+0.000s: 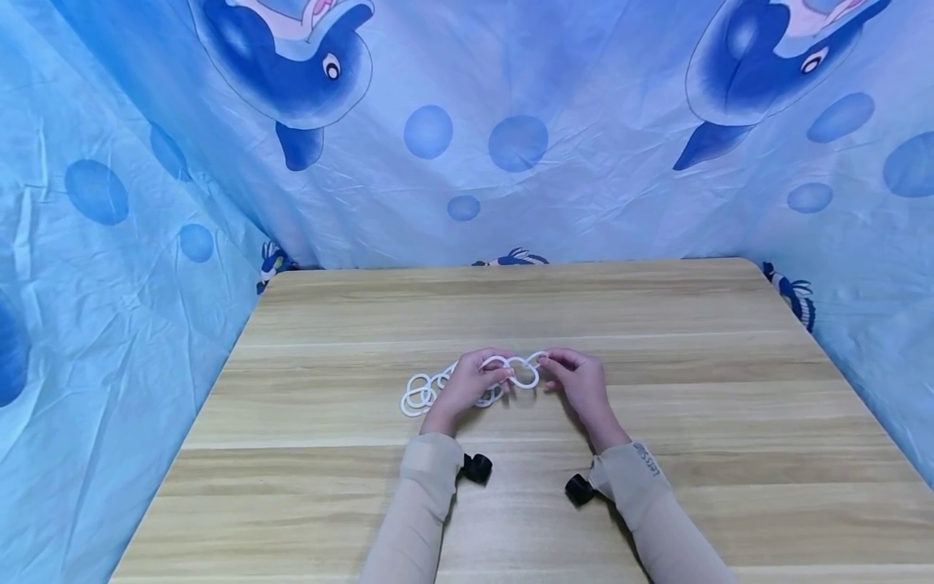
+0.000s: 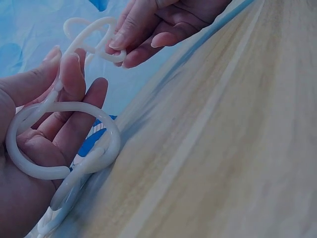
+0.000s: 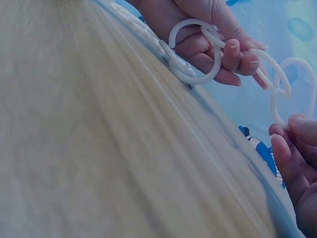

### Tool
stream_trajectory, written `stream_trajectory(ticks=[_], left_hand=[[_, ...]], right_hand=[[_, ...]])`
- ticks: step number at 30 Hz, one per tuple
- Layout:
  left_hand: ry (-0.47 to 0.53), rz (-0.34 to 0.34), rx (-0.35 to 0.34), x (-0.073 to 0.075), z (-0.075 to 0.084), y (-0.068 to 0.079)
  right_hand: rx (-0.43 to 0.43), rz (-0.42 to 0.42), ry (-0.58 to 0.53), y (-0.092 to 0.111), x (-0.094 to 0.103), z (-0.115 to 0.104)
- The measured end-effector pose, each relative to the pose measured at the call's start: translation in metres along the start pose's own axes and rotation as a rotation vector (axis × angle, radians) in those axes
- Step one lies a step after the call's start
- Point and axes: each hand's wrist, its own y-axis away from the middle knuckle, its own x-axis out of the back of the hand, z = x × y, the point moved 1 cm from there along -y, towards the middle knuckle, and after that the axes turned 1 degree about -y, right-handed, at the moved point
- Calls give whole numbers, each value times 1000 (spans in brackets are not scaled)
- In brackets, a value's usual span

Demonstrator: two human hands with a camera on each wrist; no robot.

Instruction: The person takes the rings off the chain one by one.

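Note:
White C-shaped rings, linked into a chain, run between the two hands. My left hand pinches one ring between thumb and fingers; in the left wrist view a linked ring hangs across its palm. My right hand, a short way to the right, pinches the end ring by its edge with thumb and forefinger. One ring spans the gap between the hands, above the table. The rest of the chain trails left onto the tabletop, partly hidden behind the left hand and wrist.
A wood-grain table lies under both hands. Blue cloth printed with dolphins and bubbles hangs behind it and at both sides. Each sleeve cuff carries a small black camera, one on the left and one on the right.

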Motion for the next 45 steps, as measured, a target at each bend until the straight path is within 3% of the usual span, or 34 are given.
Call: stream_trajectory(ticks=[45], left_hand=[[-55,-8,17,0,1,2]], right_hand=[[65,17,10,3,-3,-1]])
